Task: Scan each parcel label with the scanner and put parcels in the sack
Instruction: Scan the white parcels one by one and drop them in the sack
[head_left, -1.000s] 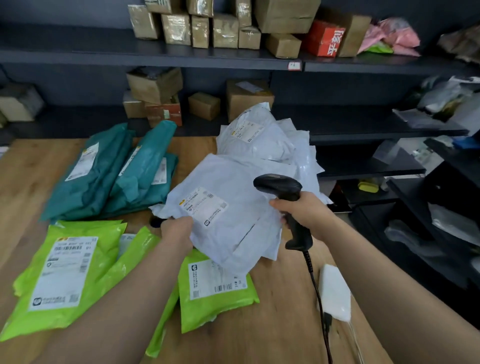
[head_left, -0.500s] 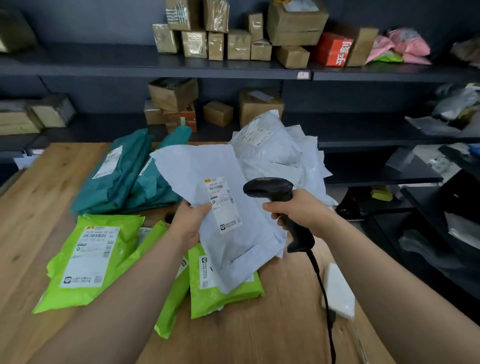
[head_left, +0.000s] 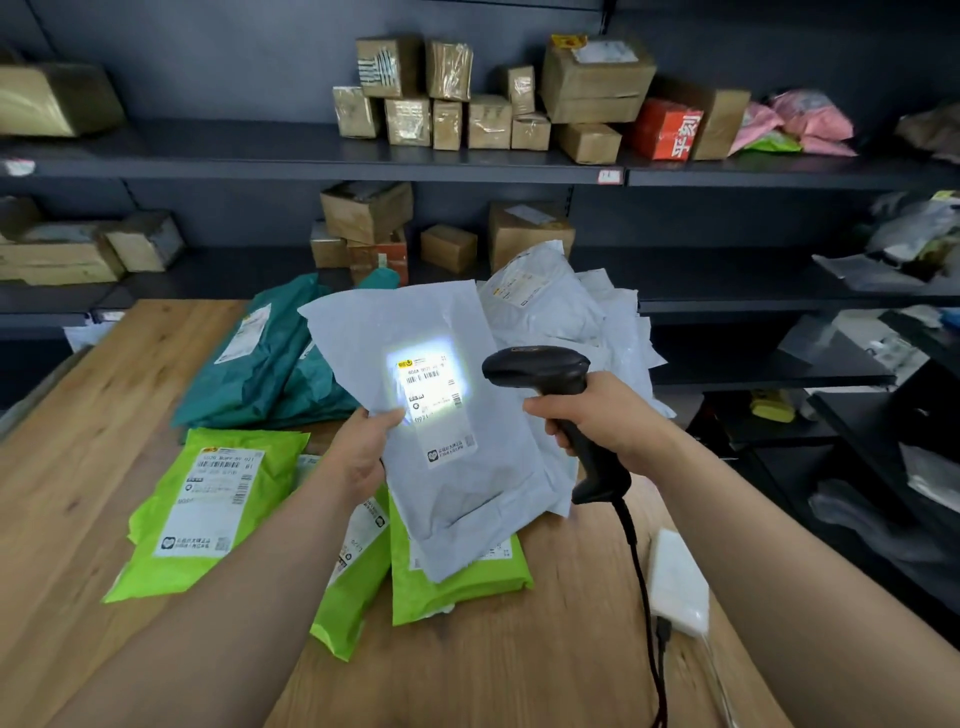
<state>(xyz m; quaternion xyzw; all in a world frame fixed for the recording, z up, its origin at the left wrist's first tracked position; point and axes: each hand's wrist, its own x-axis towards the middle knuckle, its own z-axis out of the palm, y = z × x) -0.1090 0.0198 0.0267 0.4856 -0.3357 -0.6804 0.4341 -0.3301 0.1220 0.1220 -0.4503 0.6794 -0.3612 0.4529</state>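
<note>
- A white parcel (head_left: 457, 415) is held upright above the table (head_left: 104, 415) by its left edge, pinched in the left hand (head_left: 363, 452).
- Its label (head_left: 431, 395) is lit by a bright patch of light.
- The black scanner (head_left: 540, 374) is gripped by the right hand (head_left: 597, 415), just right of the parcel.
- Green parcels (head_left: 208, 509) lie near the table's front edge.
</note>
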